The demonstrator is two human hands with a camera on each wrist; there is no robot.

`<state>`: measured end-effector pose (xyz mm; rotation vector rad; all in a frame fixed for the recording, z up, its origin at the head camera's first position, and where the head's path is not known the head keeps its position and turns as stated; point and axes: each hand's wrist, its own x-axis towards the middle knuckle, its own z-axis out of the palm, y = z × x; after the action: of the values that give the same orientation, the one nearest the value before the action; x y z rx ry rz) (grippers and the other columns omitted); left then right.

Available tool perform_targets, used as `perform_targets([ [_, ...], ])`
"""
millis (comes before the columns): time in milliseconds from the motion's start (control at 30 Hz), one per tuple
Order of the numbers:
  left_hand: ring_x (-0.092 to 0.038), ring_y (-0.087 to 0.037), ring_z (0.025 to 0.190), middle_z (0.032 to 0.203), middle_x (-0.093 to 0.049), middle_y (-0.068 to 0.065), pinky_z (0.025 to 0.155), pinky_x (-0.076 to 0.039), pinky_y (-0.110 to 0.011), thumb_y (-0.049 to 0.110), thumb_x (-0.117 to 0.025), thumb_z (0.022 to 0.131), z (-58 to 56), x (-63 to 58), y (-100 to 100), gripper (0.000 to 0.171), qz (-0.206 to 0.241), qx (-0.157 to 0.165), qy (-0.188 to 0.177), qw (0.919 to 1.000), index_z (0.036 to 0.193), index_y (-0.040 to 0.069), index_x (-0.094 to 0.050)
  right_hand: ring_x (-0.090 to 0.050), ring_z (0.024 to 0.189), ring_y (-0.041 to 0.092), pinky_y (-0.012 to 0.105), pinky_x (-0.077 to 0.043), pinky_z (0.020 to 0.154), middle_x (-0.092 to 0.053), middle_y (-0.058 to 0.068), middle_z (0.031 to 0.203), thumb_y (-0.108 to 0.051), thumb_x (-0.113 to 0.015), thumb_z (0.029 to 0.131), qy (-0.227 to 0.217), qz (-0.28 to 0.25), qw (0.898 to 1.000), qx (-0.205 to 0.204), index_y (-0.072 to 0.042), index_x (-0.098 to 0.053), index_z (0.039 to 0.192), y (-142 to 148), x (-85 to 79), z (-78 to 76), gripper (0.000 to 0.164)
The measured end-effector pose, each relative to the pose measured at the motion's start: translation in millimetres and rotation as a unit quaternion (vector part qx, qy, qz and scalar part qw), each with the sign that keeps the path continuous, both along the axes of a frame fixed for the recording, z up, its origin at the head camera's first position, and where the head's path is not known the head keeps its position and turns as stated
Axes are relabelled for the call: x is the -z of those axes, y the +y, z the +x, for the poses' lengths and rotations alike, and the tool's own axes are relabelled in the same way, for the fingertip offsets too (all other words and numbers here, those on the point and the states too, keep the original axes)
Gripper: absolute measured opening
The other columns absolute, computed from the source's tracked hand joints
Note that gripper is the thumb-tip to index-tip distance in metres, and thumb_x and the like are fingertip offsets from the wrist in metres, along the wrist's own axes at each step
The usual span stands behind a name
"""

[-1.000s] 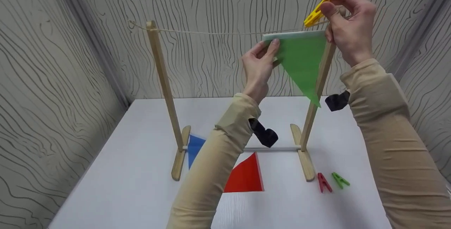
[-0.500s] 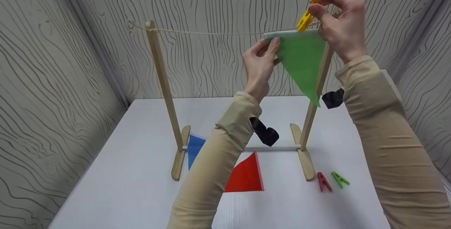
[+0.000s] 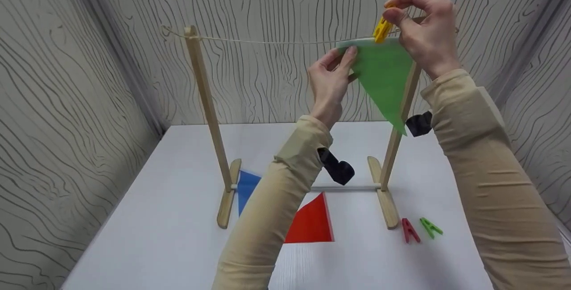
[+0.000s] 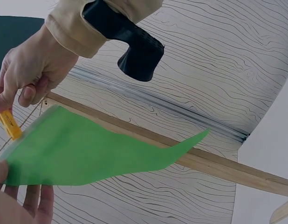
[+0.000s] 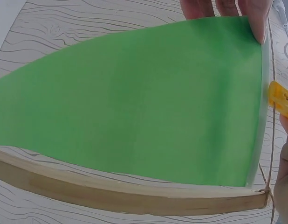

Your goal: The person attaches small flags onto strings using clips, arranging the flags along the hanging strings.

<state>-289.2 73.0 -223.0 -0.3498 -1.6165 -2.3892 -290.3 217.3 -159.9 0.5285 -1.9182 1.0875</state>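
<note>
A green triangular pennant [image 3: 383, 69] hangs point down in front of the right wooden post, its pale top edge along the string [image 3: 267, 42]. My left hand [image 3: 331, 80] pinches the pennant's upper left corner between thumb and fingers. With thumb and forefinger, my right hand [image 3: 426, 31] pinches a yellow clothespin [image 3: 382, 29]. The clothespin's tip is right at the string and the top edge, near the middle of that edge. In the right wrist view the yellow clothespin [image 5: 280, 97] overlaps both the string and the pale strip of the green pennant [image 5: 144, 100].
The string runs between the left post [image 3: 207, 107] and the right post [image 3: 392, 156] of a wooden stand. A blue pennant [image 3: 246, 189] and a red pennant [image 3: 312, 223] lie on the white table [image 3: 147, 236]. Red [image 3: 410, 230] and green [image 3: 431, 227] clothespins lie at right.
My right hand has moved left and slightly down, bringing the yellow clothespin from above the string onto the pennant's top edge. My left hand has kept its pinch, shifting barely right.
</note>
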Motion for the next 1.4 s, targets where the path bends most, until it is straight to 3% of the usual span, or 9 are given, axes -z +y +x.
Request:
perform_targets([
  [300, -0.068, -0.015, 0.101, 0.121, -0.069, -0.017, 0.083, -0.061, -0.026, 0.016, -0.066, 0.098, 1.8, -0.2, 0.5, 0.028, 0.002, 0.004, 0.002, 1.0, 0.121, 0.001, -0.069, -0.061, 0.086, -0.008, 0.008, -0.051, 0.07, -0.059, -0.032, 0.09, -0.011, -0.07, 0.094, 0.0, 0.025, 1.0, -0.001, 0.004, -0.073, 0.104, -0.5, 1.6, -0.5, 0.018],
  [433, -0.069, -0.02, 0.107, 0.123, -0.068, -0.018, 0.082, -0.061, -0.025, 0.015, -0.067, 0.097, 0.9, -0.9, 1.5, 0.031, 0.014, 0.006, -0.009, 0.9998, 0.124, -0.001, -0.067, -0.062, 0.085, -0.01, 0.006, -0.05, 0.071, -0.066, -0.021, 0.093, -0.01, -0.069, 0.094, 0.004, 0.032, 0.999, -0.002, 0.003, -0.074, 0.103, 0.5, 2.7, -1.1, 0.016],
  [533, -0.069, -0.025, 0.112, 0.124, -0.068, -0.017, 0.081, -0.061, -0.025, 0.015, -0.068, 0.096, -0.4, -1.3, 2.4, 0.033, 0.025, 0.008, -0.018, 0.9995, 0.126, -0.001, -0.066, -0.063, 0.085, -0.008, 0.006, -0.051, 0.072, -0.067, -0.018, 0.094, -0.012, -0.069, 0.095, -0.006, 0.029, 1.0, -0.005, 0.001, -0.075, 0.103, 0.4, 2.2, -0.5, 0.017],
  [600, -0.069, -0.025, 0.112, 0.123, -0.068, -0.017, 0.082, -0.061, -0.025, 0.015, -0.068, 0.096, -0.4, -1.5, 2.6, 0.033, 0.028, 0.01, -0.019, 0.9994, 0.125, -0.001, -0.067, -0.063, 0.085, -0.006, 0.007, -0.051, 0.072, -0.064, -0.024, 0.092, -0.014, -0.07, 0.095, -0.018, 0.027, 0.999, -0.007, 0.002, -0.074, 0.104, 0.7, 1.8, 0.0, 0.019],
  [800, -0.07, -0.024, 0.109, 0.121, -0.069, -0.017, 0.082, -0.061, -0.026, 0.014, -0.069, 0.096, 0.5, -1.9, 3.2, 0.031, 0.032, 0.01, -0.019, 0.9993, 0.123, -0.001, -0.068, -0.062, 0.086, -0.004, 0.007, -0.048, 0.063, -0.064, -0.026, 0.091, -0.015, -0.07, 0.094, -0.031, 0.033, 0.999, -0.005, 0.003, -0.074, 0.104, 2.4, 2.3, 0.1, 0.021],
  [900, -0.07, -0.025, 0.11, 0.122, -0.069, -0.018, 0.082, -0.061, -0.026, 0.014, -0.068, 0.096, 0.8, -1.6, 3.6, 0.032, 0.031, 0.009, -0.016, 0.9994, 0.124, -0.001, -0.068, -0.061, 0.088, -0.004, 0.007, -0.049, 0.066, -0.062, -0.027, 0.092, -0.014, -0.07, 0.095, -0.039, 0.038, 0.999, -0.005, 0.004, -0.073, 0.107, 3.9, 2.7, -0.1, 0.022],
  [1067, -0.07, -0.026, 0.112, 0.124, -0.069, -0.018, 0.083, -0.062, -0.027, 0.014, -0.068, 0.097, 0.3, -0.9, 3.4, 0.031, 0.026, 0.01, -0.013, 0.9995, 0.124, 0.0, -0.068, -0.061, 0.089, -0.005, 0.006, -0.05, 0.07, -0.065, -0.02, 0.096, -0.016, -0.071, 0.094, -0.065, 0.036, 0.997, -0.006, -0.001, -0.074, 0.11, 7.0, 2.0, -0.1, 0.022],
  [1233, -0.07, -0.024, 0.109, 0.123, -0.07, -0.018, 0.082, -0.062, -0.027, 0.014, -0.067, 0.097, 0.0, -1.2, 3.0, 0.03, 0.029, 0.012, -0.014, 0.9994, 0.123, 0.0, -0.069, -0.063, 0.079, -0.005, 0.007, -0.046, 0.058, -0.066, -0.017, 0.099, -0.019, -0.072, 0.094, -0.103, 0.017, 0.994, -0.024, -0.006, -0.074, 0.114, 10.1, 0.9, 1.1, 0.025],
  [1400, -0.07, -0.019, 0.105, 0.121, -0.07, -0.017, 0.082, -0.062, -0.027, 0.014, -0.067, 0.097, -0.6, -1.5, 3.2, 0.029, 0.027, 0.013, -0.016, 0.9994, 0.123, 0.0, -0.068, -0.057, 0.057, -0.004, 0.01, -0.039, 0.047, -0.064, -0.017, 0.102, -0.023, -0.071, 0.095, -0.121, 0.015, 0.992, -0.045, -0.004, -0.071, 0.121, 12.2, 1.3, 3.2, 0.032],
])
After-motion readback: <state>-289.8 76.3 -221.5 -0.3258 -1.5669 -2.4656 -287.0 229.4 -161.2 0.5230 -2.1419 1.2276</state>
